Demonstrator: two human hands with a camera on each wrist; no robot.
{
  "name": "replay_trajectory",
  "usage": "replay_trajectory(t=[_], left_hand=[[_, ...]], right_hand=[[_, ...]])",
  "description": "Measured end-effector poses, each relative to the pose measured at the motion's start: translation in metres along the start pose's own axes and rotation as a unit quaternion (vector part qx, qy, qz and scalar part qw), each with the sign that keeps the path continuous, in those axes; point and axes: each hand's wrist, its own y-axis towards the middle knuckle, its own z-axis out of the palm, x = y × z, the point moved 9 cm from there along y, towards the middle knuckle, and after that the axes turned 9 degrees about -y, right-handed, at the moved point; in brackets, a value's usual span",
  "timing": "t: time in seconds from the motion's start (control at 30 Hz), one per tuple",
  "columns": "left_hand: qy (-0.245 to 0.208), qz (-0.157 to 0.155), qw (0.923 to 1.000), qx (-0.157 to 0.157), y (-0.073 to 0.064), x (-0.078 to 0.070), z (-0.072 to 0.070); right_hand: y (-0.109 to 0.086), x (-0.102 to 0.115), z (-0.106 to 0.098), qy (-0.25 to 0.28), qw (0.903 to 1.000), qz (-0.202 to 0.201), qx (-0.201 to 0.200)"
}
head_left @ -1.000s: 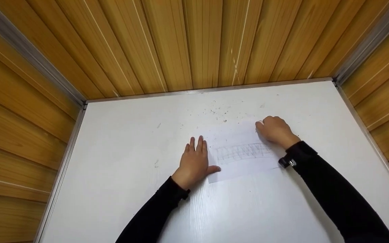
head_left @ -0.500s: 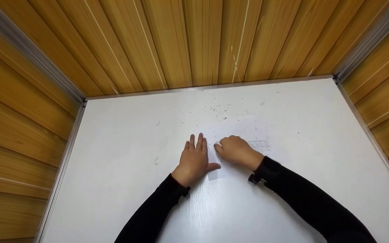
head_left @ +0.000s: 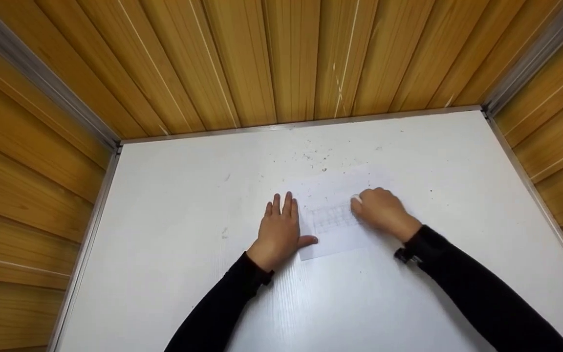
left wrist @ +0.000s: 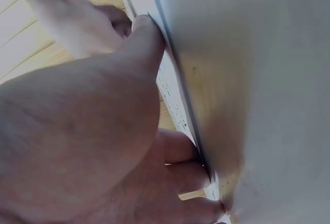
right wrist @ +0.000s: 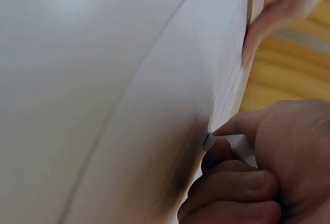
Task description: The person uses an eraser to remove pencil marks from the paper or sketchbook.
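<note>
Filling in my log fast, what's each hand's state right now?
Left hand: open, thumb on the paper.
Right hand: closed, holding a small white object.

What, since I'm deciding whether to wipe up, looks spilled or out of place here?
Dark specks lie scattered on the white table beyond the paper, a few seemingly on it too; they look untidy against pale surfaces.

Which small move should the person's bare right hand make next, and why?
Probably slide the small white block leftward along the faint grey drawn lines: the bare right hand pinches it over the white paper sheet, lines show to its left, and the bare left hand lies across the sheet's left edge.
</note>
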Motion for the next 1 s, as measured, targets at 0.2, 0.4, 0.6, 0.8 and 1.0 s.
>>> replay_trajectory(t=[0.2,0.4,0.6,0.8,1.0], left_hand=[[0.008,-0.004,0.9999,0.006,0.0,0.003,0.001],[0.008,0.001,1.0,0.004,-0.001,0.003,0.002],[0.015,0.006,0.9999,0.0,-0.001,0.002,0.003],[-0.003,0.018,0.9998,-0.012,-0.001,0.0,0.001],[-0.002,0.017,0.9997,-0.017,-0.001,-0.001,0.0]], right_hand=[[-0.014,-0.056,-0.013,-0.005,0.9992,0.04,0.003],[-0.014,-0.042,-0.011,0.008,0.9992,0.039,-0.009],[-0.007,0.029,0.008,0.029,0.9994,-0.009,0.016],[0.003,0.107,0.019,-0.014,0.997,-0.074,0.014],[0.011,0.11,0.026,-0.024,0.9969,-0.075,0.004]])
